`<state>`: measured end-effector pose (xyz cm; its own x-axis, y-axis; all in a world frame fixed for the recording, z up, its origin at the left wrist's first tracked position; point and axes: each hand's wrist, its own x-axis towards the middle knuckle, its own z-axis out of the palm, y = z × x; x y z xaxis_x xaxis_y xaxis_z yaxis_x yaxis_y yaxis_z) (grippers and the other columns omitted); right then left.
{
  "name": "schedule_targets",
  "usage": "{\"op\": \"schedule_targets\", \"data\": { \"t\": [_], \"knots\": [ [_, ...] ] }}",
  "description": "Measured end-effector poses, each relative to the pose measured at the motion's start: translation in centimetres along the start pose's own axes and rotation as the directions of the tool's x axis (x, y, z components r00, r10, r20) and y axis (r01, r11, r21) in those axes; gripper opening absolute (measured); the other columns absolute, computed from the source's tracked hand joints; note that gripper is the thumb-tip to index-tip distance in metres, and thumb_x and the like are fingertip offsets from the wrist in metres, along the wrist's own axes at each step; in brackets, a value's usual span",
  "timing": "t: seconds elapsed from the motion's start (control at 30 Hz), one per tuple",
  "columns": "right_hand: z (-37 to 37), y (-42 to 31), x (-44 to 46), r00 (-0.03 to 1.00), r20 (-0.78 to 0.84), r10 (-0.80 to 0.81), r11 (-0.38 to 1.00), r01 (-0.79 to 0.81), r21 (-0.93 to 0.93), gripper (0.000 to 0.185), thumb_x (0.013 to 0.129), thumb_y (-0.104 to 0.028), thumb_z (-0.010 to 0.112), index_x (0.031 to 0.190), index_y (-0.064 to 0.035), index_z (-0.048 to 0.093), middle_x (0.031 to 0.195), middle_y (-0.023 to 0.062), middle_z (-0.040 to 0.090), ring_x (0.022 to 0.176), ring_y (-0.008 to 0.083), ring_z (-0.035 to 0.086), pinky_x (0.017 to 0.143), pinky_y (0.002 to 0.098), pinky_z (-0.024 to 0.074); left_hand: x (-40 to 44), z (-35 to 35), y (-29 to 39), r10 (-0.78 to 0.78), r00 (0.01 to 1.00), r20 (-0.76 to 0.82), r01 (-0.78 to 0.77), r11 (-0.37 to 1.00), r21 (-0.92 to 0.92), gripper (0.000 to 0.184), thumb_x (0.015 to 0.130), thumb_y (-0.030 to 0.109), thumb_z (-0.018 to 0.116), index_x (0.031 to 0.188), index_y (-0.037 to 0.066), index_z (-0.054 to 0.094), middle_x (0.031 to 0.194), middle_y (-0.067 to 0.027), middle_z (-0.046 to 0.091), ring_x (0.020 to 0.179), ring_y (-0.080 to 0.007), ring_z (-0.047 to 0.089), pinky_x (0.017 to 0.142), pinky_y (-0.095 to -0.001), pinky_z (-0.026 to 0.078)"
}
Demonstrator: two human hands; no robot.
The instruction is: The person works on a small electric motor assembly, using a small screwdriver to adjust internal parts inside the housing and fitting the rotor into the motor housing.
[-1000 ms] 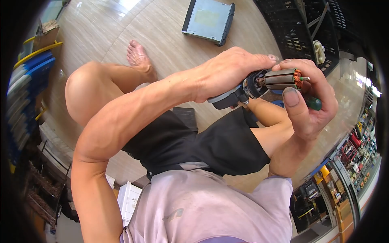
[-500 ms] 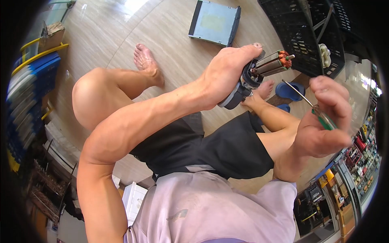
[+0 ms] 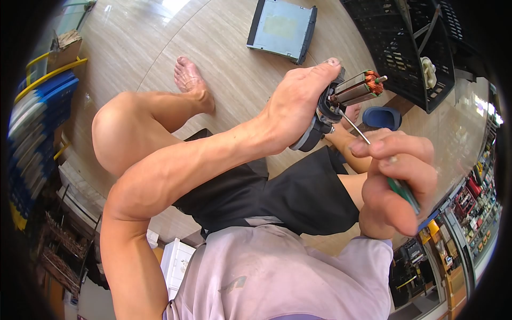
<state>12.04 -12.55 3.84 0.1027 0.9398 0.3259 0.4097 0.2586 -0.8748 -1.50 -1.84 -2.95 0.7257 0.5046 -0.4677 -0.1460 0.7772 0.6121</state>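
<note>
My left hand [image 3: 300,98] is wrapped round a motor assembly. From its black end housing [image 3: 314,132] the armature [image 3: 353,90] sticks out to the right, with copper windings and a short shaft at its end. Fingers of my right hand [image 3: 402,173] are closed around a screwdriver [image 3: 355,126], whose green handle lies against the palm. The thin metal shaft points up and left, its tip at the housing near the base of the armature. At this angle I cannot tell exactly what the tip touches.
A flat metal box [image 3: 280,29] lies on the tiled floor ahead. Black plastic crates [image 3: 384,48] stand at the upper right, near a blue slipper [image 3: 382,118]. Blue stacked items [image 3: 45,114] are at the left, and shelves of small goods [image 3: 474,213] line the right.
My right hand has moved left and slightly down, bringing the screwdriver's tip from open air to the motor housing. My left hand and the motor have stayed nearly in place.
</note>
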Motion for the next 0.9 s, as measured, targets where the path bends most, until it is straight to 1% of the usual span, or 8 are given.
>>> {"op": "schedule_targets", "data": {
  "t": [0.1, 0.2, 0.33, 0.5, 0.6, 0.7, 0.8, 0.9],
  "knots": [
    [0.4, -1.3, 0.1, 0.996, 0.026, 0.084, 0.978, -0.077, -0.196, 0.067, 0.096, -0.065, 0.042, 0.104, -0.0001, 0.053, 0.102, 0.0178, 0.060, 0.078, 0.0260, 0.067, 0.074, 0.0368, 0.0599, 0.1, -0.1, -0.3, 0.100, 0.995, -0.013, -0.098, 0.991, 0.090, 0.048, 0.110, 0.042, 0.041, 0.105, 0.003, 0.068, 0.082, -0.0057, 0.066, 0.070, -0.0101, 0.059, 0.064, -0.0256, 0.048],
    [0.4, -1.3, 0.2, 0.996, 0.055, 0.068, 0.963, -0.051, -0.263, 0.066, 0.096, -0.065, 0.044, 0.103, 0.0003, 0.053, 0.099, 0.0183, 0.062, 0.078, 0.0263, 0.068, 0.073, 0.0369, 0.0597, -0.2, -0.1, 0.0, 0.060, 0.998, 0.018, -0.061, 0.997, 0.057, 0.046, 0.110, 0.040, 0.041, 0.105, 0.003, 0.067, 0.082, -0.0060, 0.066, 0.072, -0.0107, 0.059, 0.067, -0.0255, 0.048],
    [1.0, -1.0, 0.2, 0.999, 0.031, -0.016, 0.957, 0.024, -0.290, 0.068, 0.096, -0.065, 0.045, 0.100, 0.0023, 0.056, 0.096, 0.0205, 0.064, 0.073, 0.0272, 0.069, 0.067, 0.0377, 0.0599, -0.3, 0.0, 0.0, 0.043, 0.999, -0.009, -0.043, 0.999, 0.026, 0.044, 0.110, 0.040, 0.044, 0.105, 0.002, 0.067, 0.082, -0.0068, 0.066, 0.072, -0.0114, 0.060, 0.065, -0.0267, 0.049],
    [1.1, 0.2, 0.4, 0.986, 0.044, -0.160, 0.954, 0.166, -0.249, 0.070, 0.097, -0.065, 0.046, 0.097, 0.0041, 0.057, 0.094, 0.0217, 0.064, 0.069, 0.0280, 0.069, 0.063, 0.0383, 0.0601, -0.2, -0.3, -0.3, 0.061, 0.998, -0.032, -0.060, 0.998, 0.034, 0.042, 0.108, 0.038, 0.048, 0.109, 0.001, 0.067, 0.084, -0.0069, 0.067, 0.072, -0.0121, 0.062, 0.063, -0.0276, 0.050],
    [1.1, 0.2, 0.4, 0.986, 0.061, -0.153, 0.956, 0.163, -0.244, 0.067, 0.097, -0.063, 0.048, 0.099, 0.0034, 0.056, 0.095, 0.0213, 0.064, 0.070, 0.0282, 0.069, 0.063, 0.0386, 0.0605, -0.5, 0.0, -0.2, 0.041, 0.997, -0.071, -0.043, 0.999, -0.030, 0.041, 0.107, 0.038, 0.051, 0.111, 0.000, 0.068, 0.086, -0.0061, 0.068, 0.072, -0.0120, 0.062, 0.063, -0.0266, 0.049],
    [0.9, 0.2, 0.2, 0.981, 0.094, -0.168, 0.944, 0.188, -0.273, 0.061, 0.097, -0.059, 0.051, 0.101, 0.0015, 0.055, 0.095, 0.0202, 0.065, 0.072, 0.0288, 0.069, 0.064, 0.0390, 0.0607, -0.2, -0.2, -0.4, 0.056, 0.997, -0.057, -0.057, 0.998, -0.012, 0.039, 0.106, 0.038, 0.053, 0.108, 0.001, 0.068, 0.087, -0.0046, 0.068, 0.072, -0.0112, 0.061, 0.062, -0.0264, 0.048],
    [1.1, 0.2, 0.2, 0.974, 0.126, -0.187, 0.926, 0.218, -0.309, 0.054, 0.098, -0.056, 0.054, 0.101, -0.0015, 0.055, 0.096, 0.0168, 0.066, 0.076, 0.0296, 0.070, 0.065, 0.0393, 0.0608, -0.1, -0.8, -0.5, 0.008, 0.997, -0.073, -0.003, 0.998, 0.067, 0.037, 0.107, 0.037, 0.053, 0.104, 0.003, 0.068, 0.087, -0.0015, 0.067, 0.073, -0.0076, 0.058, 0.063, -0.0250, 0.047],
    [1.2, -0.5, 0.4, 0.984, 0.142, -0.105, 0.933, 0.147, -0.330, 0.048, 0.099, -0.052, 0.055, 0.099, -0.0043, 0.056, 0.095, 0.0134, 0.067, 0.078, 0.0300, 0.071, 0.067, 0.0403, 0.0610, 0.0, -0.6, -0.9, 0.050, 0.996, -0.067, -0.044, 0.995, 0.086, 0.036, 0.108, 0.036, 0.052, 0.099, 0.004, 0.067, 0.087, 0.0025, 0.065, 0.075, -0.0039, 0.055, 0.065, -0.0231, 0.046]
  ]
}}
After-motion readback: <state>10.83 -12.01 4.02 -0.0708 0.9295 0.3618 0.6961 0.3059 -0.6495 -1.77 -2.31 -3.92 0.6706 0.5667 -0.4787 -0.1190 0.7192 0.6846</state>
